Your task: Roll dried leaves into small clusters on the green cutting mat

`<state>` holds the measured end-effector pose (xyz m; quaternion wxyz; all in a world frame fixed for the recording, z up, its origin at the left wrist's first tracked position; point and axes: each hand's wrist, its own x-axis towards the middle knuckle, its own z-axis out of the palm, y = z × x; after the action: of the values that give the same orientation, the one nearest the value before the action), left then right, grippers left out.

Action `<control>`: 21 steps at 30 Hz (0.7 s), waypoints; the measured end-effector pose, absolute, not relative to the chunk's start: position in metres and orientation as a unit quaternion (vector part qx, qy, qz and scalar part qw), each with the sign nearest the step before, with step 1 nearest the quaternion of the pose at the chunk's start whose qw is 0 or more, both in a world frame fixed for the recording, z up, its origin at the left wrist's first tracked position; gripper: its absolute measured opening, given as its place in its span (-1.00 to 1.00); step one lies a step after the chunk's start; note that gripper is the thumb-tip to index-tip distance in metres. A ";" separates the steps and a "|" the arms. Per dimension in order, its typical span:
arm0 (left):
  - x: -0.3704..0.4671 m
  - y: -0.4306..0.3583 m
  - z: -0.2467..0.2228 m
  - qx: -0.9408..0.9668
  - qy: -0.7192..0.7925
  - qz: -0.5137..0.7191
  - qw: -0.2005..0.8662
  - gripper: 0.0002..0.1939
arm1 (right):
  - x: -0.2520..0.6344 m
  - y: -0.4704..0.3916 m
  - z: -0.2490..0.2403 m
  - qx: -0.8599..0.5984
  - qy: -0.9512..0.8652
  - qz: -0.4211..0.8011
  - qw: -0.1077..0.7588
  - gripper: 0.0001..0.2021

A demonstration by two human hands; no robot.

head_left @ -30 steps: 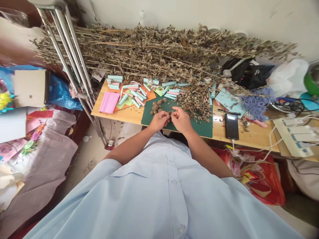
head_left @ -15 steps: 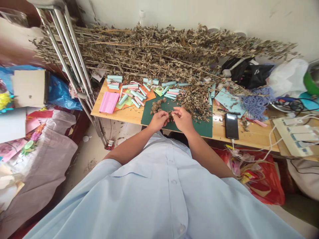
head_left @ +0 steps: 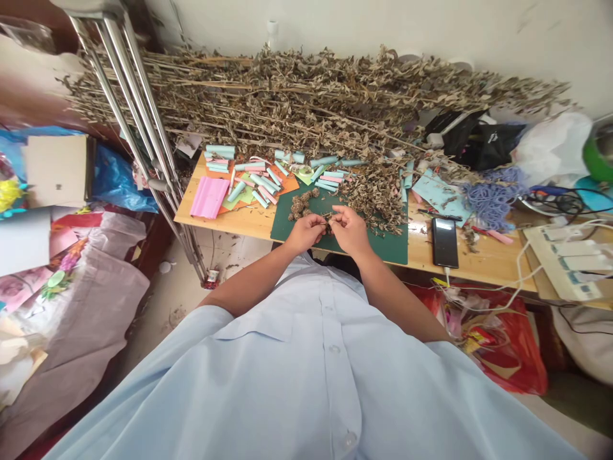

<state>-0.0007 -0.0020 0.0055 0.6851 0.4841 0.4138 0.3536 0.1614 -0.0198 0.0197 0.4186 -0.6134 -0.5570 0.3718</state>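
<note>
My left hand (head_left: 305,230) and my right hand (head_left: 350,230) meet over the near edge of a dark green cutting mat (head_left: 389,246) on a wooden table (head_left: 242,221). Both pinch a small clump of dried leaves (head_left: 328,219) between their fingertips. Just beyond my left hand lie a few rolled balls of dried leaves (head_left: 301,204). A loose pile of crumbled dried leaves (head_left: 371,193) covers the mat beyond my right hand.
Long dried leafy stalks (head_left: 306,102) fill the back of the table. Rolled paper tubes (head_left: 253,176) and pink paper (head_left: 209,197) lie at left. A black phone (head_left: 445,241), purple yarn (head_left: 493,195), a power strip (head_left: 565,265) and metal poles (head_left: 138,108) surround the area.
Both hands shifted slightly while working the clump between their fingertips; they stay over the same spot on the mat.
</note>
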 end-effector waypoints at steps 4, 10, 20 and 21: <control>0.000 -0.002 0.005 0.487 0.413 0.359 0.681 -0.87 | 0.161 -0.020 0.021 -0.621 -0.553 0.369 0.415 -0.55; 0.002 -0.003 0.006 0.428 0.430 0.386 0.695 -0.80 | 0.160 -0.021 0.025 -0.621 -0.567 0.353 0.410 -0.59; 0.002 -0.004 0.007 0.473 0.396 0.374 0.692 -0.78 | 0.164 -0.027 0.041 -0.575 -0.728 0.226 0.298 -0.58; 0.002 -0.005 0.006 0.475 0.395 0.377 0.690 -0.78 | 0.165 -0.027 0.041 -0.575 -0.734 0.217 0.289 -0.57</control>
<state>0.0018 -0.0047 0.0062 0.6901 0.4753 0.3948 0.3769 0.1645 -0.0272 0.0413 0.2891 -0.5747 -0.7343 0.2168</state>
